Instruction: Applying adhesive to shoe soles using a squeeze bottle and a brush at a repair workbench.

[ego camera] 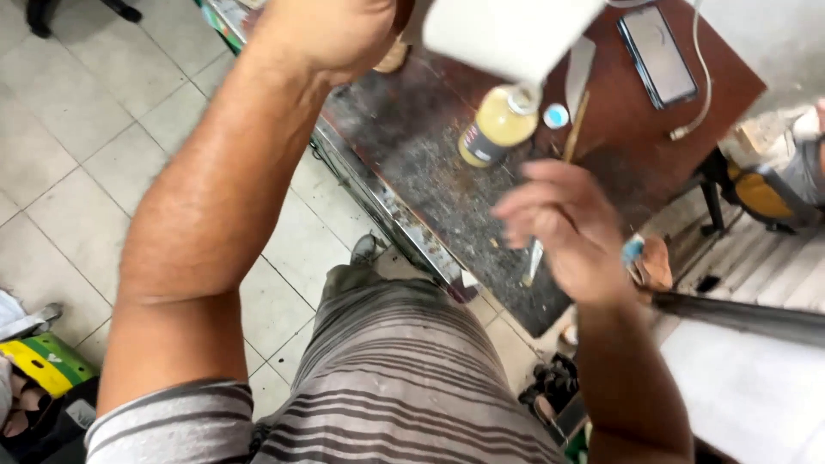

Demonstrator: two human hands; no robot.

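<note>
— What have you got in hand, seen from the head camera?

— My left hand (331, 30) is raised high at the top of the frame, closed round something brownish whose edge just peeks out below my fist; I can't tell what it is. A white sheet (509, 33), paper or cloth, hangs right beside it, but whether I pinch it too is hidden. My right hand (567, 228) is lower, over the counter (412, 146), blurred, fingers curled loosely. A thin tool (533, 262) shows just under it; I can't tell if my grip is on it or merely above it.

— And the bottle?

— The bottle (498, 125) of yellowish liquid lies tilted on the counter below the white sheet, open, with its small blue cap (556, 115) just beside it. A flat blade (577, 73) with a wooden handle lies next to that, and a phone (658, 53) on its cable sits further back.

— So how far along are you?

— I'd judge somewhere in the middle: bottle opened, tools out, piece lifted in my left. Nothing looks set down as finished, and the cap is not yet back on.
</note>
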